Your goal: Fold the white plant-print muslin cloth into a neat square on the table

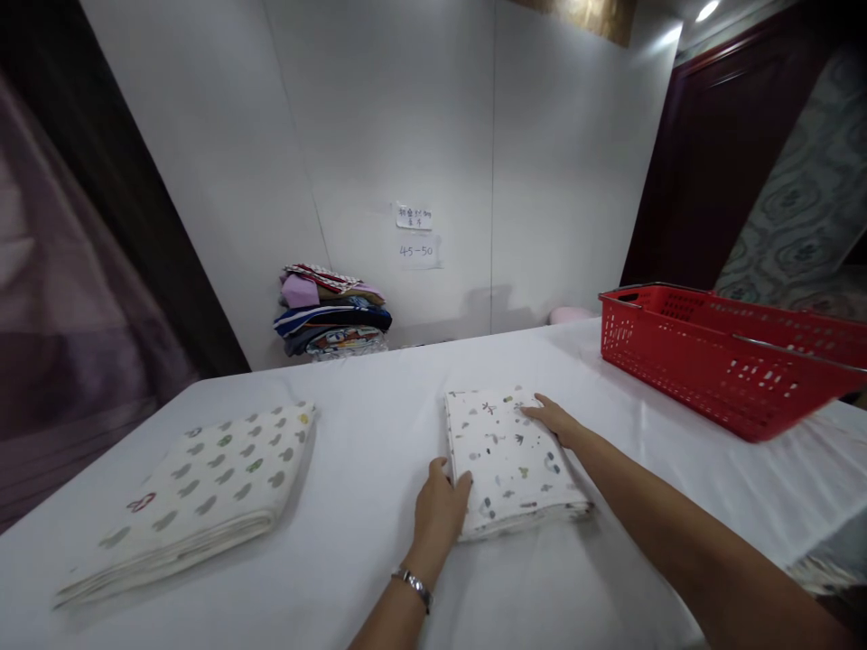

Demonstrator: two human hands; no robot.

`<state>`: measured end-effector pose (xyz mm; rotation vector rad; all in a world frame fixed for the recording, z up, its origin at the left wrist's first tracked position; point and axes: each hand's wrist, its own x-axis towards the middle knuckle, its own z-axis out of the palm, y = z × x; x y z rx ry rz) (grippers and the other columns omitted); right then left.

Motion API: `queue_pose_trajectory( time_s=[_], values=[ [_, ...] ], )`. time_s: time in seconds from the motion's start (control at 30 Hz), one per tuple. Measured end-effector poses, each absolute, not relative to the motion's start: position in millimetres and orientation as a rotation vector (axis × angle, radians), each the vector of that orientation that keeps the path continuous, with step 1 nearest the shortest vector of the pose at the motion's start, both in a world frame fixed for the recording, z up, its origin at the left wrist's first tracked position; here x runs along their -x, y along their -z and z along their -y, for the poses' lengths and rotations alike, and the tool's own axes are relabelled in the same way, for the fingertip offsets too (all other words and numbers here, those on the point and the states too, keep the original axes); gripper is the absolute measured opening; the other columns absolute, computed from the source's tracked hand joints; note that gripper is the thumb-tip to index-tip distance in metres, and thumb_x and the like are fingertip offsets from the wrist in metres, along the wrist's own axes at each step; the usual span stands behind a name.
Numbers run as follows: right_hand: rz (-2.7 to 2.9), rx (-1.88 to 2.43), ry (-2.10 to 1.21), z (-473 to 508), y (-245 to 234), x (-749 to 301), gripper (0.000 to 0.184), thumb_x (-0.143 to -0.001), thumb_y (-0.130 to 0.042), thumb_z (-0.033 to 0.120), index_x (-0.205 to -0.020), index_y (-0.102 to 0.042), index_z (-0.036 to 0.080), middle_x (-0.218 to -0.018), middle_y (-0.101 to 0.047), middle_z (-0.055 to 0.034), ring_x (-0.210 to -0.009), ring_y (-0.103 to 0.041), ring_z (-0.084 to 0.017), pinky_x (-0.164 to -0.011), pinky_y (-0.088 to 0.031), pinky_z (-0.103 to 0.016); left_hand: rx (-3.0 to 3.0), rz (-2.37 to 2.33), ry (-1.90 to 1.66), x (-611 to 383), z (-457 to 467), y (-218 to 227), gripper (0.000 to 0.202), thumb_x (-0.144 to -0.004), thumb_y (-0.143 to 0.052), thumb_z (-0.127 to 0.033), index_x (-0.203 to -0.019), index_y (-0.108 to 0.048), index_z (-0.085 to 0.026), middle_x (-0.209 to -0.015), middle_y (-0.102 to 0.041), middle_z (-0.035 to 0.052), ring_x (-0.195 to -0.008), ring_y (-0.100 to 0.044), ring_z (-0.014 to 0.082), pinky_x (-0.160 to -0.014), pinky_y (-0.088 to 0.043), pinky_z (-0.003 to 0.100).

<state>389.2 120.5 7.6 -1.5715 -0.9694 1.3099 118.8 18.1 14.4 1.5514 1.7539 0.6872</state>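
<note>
A folded white cloth (505, 456) printed with small grey, green and dark motifs lies on the white-covered table in front of me. My left hand (440, 506), with a silver bracelet at the wrist, is at its left edge, the thumb on the border and the fingers apart from it. On the upper right edge my right hand (555, 421) rests with fingers stretched over the top. A second folded white cloth (223, 478), with grey shapes and a few coloured outlines, lies apart on the left.
At the right of the table (379, 433) stands a red perforated basket (718, 370) with metal handles. Behind the table's far edge rises a stack of folded fabrics (331, 316). Paper notes (418, 251) are stuck on the white wall. A curtain (74, 343) hangs at left.
</note>
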Motion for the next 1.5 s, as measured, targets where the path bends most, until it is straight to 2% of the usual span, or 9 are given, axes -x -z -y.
queue_pose_trajectory(
  time_s=[0.13,0.37,0.63,0.77,0.87,1.03,1.13,1.3,1.5],
  values=[
    [0.933,1.506,-1.366,-123.4,-2.8,-392.6,0.103,-0.063,-0.076,0.041,-0.144,-0.016,0.019,-0.131,-0.049,-0.02,-0.097,-0.062,-0.027,-0.079,-0.05,-0.039,-1.462,-1.702,-0.753,-119.1,-18.3,-12.2,0.064,-0.08,-0.047,-0.048,-0.132,-0.033,-0.013,-0.096,-0.063,0.0092,-0.081,-0.06,0.0191,-0.074,-0.041,0.027],
    [0.918,1.421,-1.424,-121.0,-4.4,-394.7,0.1,-0.066,-0.075,0.037,-0.144,-0.014,0.022,-0.129,-0.052,-0.0169,-0.096,-0.062,-0.025,-0.078,-0.052,-0.036,-1.309,-1.615,-0.812,-115.0,-23.9,-1.4,0.074,-0.076,-0.056,-0.047,-0.136,-0.028,-0.013,-0.118,-0.055,0.0145,-0.099,-0.057,0.021,-0.084,-0.041,0.028],
    [0.878,1.416,-1.443,-128.8,-2.4,-393.9,0.099,-0.066,-0.075,0.035,-0.143,-0.015,0.019,-0.128,-0.051,-0.0188,-0.091,-0.064,-0.024,-0.076,-0.052,-0.037,-0.833,-1.312,-0.834,-111.4,-20.4,-12.3,0.089,-0.072,-0.063,-0.05,-0.141,-0.017,-0.02,-0.122,-0.056,0.0135,-0.094,-0.062,0.0222,-0.071,-0.05,0.03],
    [0.942,1.415,-1.405,-131.6,-1.1,-391.7,0.097,-0.066,-0.075,0.031,-0.143,-0.017,0.02,-0.119,-0.059,-0.0162,-0.086,-0.065,-0.025,-0.074,-0.052,-0.038,-0.74,-1.253,-0.89,-114.2,-15.9,-17.3,0.088,-0.071,-0.068,-0.042,-0.14,-0.019,-0.018,-0.123,-0.056,0.0139,-0.101,-0.061,0.0223,-0.078,-0.049,0.029],
    [0.975,1.391,-1.392,-136.4,0.5,-388.5,0.098,-0.065,-0.074,0.028,-0.143,-0.016,0.021,-0.114,-0.062,-0.0138,-0.084,-0.066,-0.026,-0.073,-0.053,-0.04,-0.796,-1.243,-0.992,-115.7,-16.5,-19.6,0.087,-0.073,-0.068,-0.035,-0.141,-0.017,-0.017,-0.11,-0.062,0.0132,-0.091,-0.064,0.0197,-0.08,-0.049,0.027],
    [1.025,1.281,-1.453,-155.4,-6.3,-359.5,0.097,-0.064,-0.074,0.028,-0.143,-0.018,0.023,-0.12,-0.059,-0.0129,-0.086,-0.065,-0.026,-0.075,-0.053,-0.04,-0.876,-1.317,-1.116,-101.2,-20.2,-30.6,0.082,-0.076,-0.066,-0.036,-0.141,-0.018,-0.019,-0.096,-0.066,0.0098,-0.081,-0.066,0.0183,-0.073,-0.051,0.028],
    [1.049,1.274,-1.469,-167.2,-13.4,-328.6,0.098,-0.064,-0.075,0.027,-0.143,-0.018,0.022,-0.121,-0.058,-0.0141,-0.089,-0.065,-0.025,-0.078,-0.051,-0.04,-0.909,-1.421,-1.179,-82.2,-19.0,-36.3,0.078,-0.076,-0.065,-0.036,-0.14,-0.022,-0.02,-0.097,-0.067,0.009,-0.083,-0.066,0.0176,-0.075,-0.051,0.027],
    [1.059,1.384,-1.431,-169.0,-13.7,-298.4,0.098,-0.066,-0.074,0.033,-0.144,-0.017,0.019,-0.125,-0.054,-0.0176,-0.096,-0.061,-0.025,-0.082,-0.048,-0.039,-0.783,-1.605,-1.07,-56.4,-17.8,-29.4,0.072,-0.078,-0.064,-0.031,-0.138,-0.027,-0.014,-0.108,-0.064,0.0136,-0.085,-0.066,0.0166,-0.075,-0.05,0.024],
    [1.078,1.483,-1.436,-118.9,-13.4,-311.3,0.091,-0.07,-0.069,0.042,-0.144,-0.019,0.022,-0.118,-0.059,-0.0131,-0.095,-0.061,-0.024,-0.081,-0.048,-0.036,-0.874,-1.583,-0.997,-49.7,-21.6,-15.6,0.068,-0.081,-0.059,-0.034,-0.138,-0.027,-0.015,-0.11,-0.063,0.0133,-0.084,-0.066,0.0165,-0.073,-0.051,0.023]
  ],
)
